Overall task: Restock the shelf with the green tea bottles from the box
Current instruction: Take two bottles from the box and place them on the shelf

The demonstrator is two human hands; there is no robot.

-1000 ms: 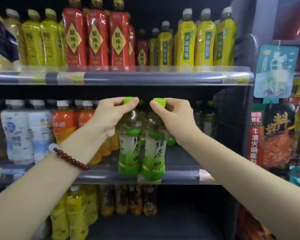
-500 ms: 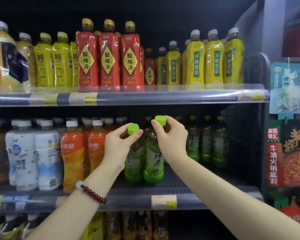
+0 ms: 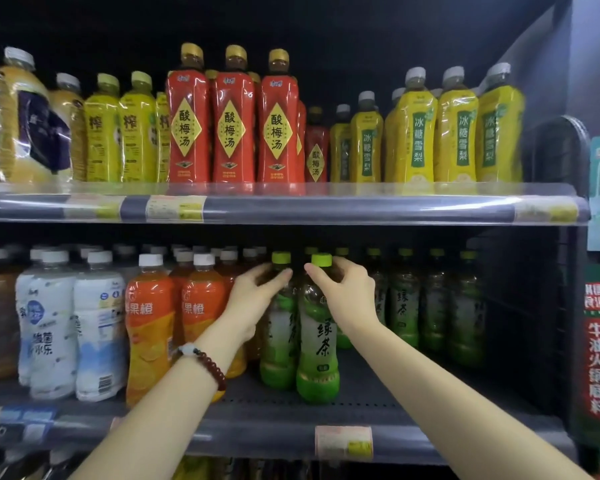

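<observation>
**Two green tea bottles set down on the middle shelf**

While both hands reach under the upper shelf edge, each takes a bottle by the neck. The right hand (image 3: 347, 292) has thumb and fingers closed around the neck of a clear plastic green tea bottle with a lime-green cap and green base (image 3: 317, 327), just under that cap. The left hand (image 3: 253, 299) curls its fingers around the neck of a second, matching green tea bottle (image 3: 278, 341), though whether that grip is firm or already loosening cannot be told.

Both bottles stand upright, long axis vertical, touching side by side and hanging directly below the fingers, bases resting on the dark grey perforated metal shelf (image 3: 378, 403). Beyond the fingertips, further back and to the right of the right hand, stands a row of identical green tea bottles (image 3: 433, 306); left of the left hand stand orange-labelled juice bottles (image 3: 149, 327). The right-hand bottle sits nearer the front edge, so it likely has further to slide back.

Against half a second ago, the bottles sit deeper on the shelf and the left one is no longer tilted; a second ago they hung at the front lip.
</observation>
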